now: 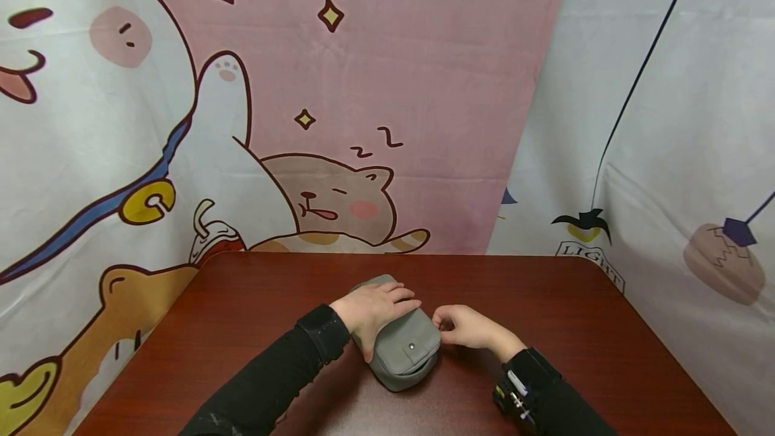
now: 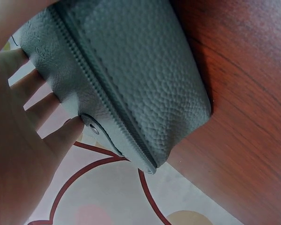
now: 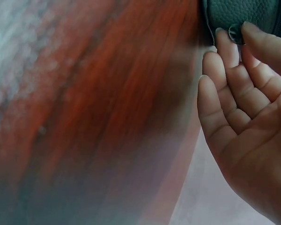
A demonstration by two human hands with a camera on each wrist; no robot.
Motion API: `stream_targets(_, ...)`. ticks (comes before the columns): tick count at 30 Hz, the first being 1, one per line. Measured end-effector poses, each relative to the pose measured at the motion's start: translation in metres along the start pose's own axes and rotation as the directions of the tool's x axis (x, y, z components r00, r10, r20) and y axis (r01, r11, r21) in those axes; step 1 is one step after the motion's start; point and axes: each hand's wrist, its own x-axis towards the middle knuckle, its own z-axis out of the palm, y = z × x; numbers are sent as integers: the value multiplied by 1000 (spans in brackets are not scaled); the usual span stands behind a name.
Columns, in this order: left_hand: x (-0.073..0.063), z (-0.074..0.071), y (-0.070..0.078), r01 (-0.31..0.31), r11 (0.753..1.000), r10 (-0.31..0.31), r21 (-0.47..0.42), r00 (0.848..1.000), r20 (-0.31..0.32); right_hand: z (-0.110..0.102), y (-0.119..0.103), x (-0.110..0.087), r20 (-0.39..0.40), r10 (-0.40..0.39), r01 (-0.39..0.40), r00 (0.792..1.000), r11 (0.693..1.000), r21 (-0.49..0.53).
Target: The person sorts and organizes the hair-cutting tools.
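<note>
A small grey pebbled-leather bag [image 1: 404, 345] lies on the table, with a snap button on its upper face. My left hand [image 1: 377, 311] grips it across the top, fingers spread over the far part and thumb down the near left side. In the left wrist view, a zipper [image 2: 100, 89] runs along the bag's side, beside a small riveted strap [image 2: 100, 133]. At the bag's right side my right hand [image 1: 469, 328] pinches a small dark round zipper pull [image 3: 236, 33] between thumb and index finger. Its other fingers are bent, holding nothing.
The reddish-brown wooden table [image 1: 272, 288] extends on all sides of the bag. Behind it hangs a cartoon-printed cloth [image 1: 424, 86], with a whitish cloth [image 1: 684, 120] on the right.
</note>
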Motion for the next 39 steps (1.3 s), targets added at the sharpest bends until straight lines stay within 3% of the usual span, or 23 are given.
stream_targets(6, 1, 2, -1, -5, 1000, 5, -8, 1000, -12, -1, 1, -2, 15, -9, 9, 1000, 999, -36)
stream_targets(18, -1, 2, -1, 11, 1000, -11, -13, 1000, -14, -10, 3, -10, -86, 4, -11, 996, 997, -82)
stream_targets(23, -1, 2, 2, 68, 998, -68, -9, 998, -8, -11, 3, -8, -149, -3, -17, 989, 991, -133)
stream_targets(30, 0, 4, 8, 153, 985, -152, 81, 988, -24, -12, 1, -4, -249, -19, -35, 968, 978, -208)
stream_targets(39, 1, 6, 12, 205, 971, -200, 126, 978, -51, -12, 1, -3, -286, -8, -71, 958, 962, -263)
